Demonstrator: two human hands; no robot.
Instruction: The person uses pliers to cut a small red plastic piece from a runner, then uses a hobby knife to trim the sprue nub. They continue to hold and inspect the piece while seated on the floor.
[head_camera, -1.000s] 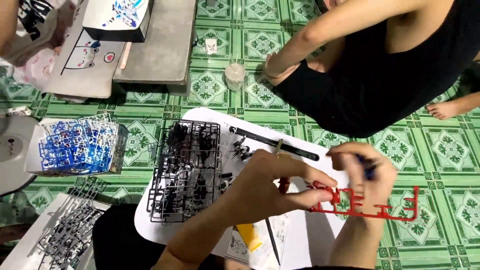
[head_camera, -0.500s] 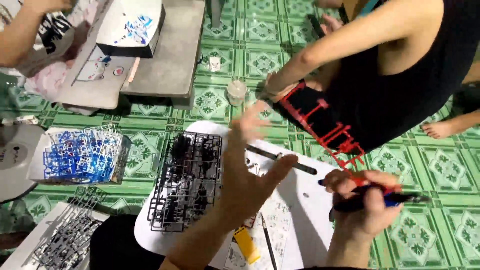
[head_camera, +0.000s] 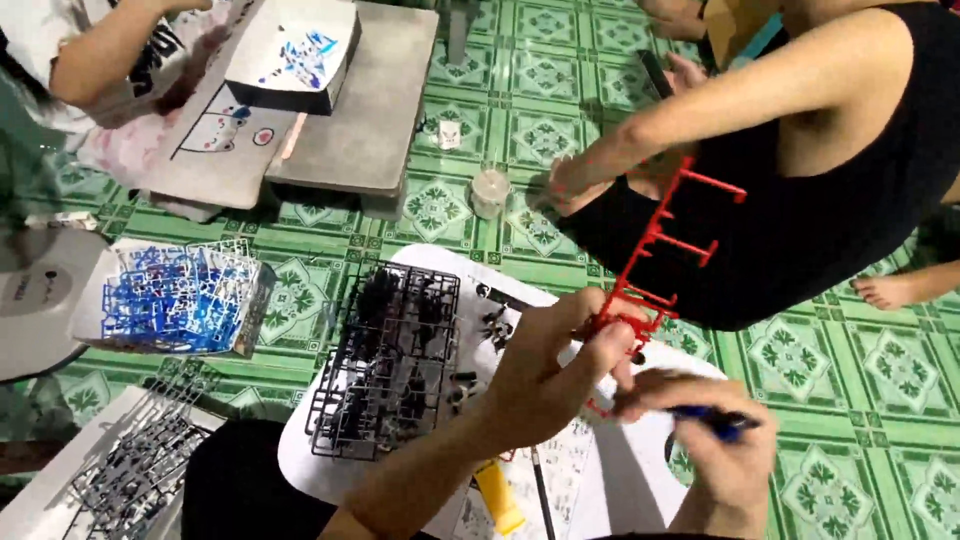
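Over the white board (head_camera: 330, 470) on the green tiled floor (head_camera: 850, 370), our left hand (head_camera: 545, 375) pinches the red parts frame (head_camera: 655, 265) at its lower end, thumb & fingers pressed on the plastic; the frame stands nearly upright, tilting up-right in front of another person's black top (head_camera: 800, 230). Our right hand (head_camera: 715, 440) is curled tight round a blue-handled tool (head_camera: 715, 422), tip just by the frame's bottom edge. We judge the frame v. light, thin, a bit springy, w/ brittle bars — best held on the outer rail near the cut, not the small pieces. A black parts frame (head_camera: 385, 355) lies flat to the left, a blue one (head_camera: 165, 300) further off.
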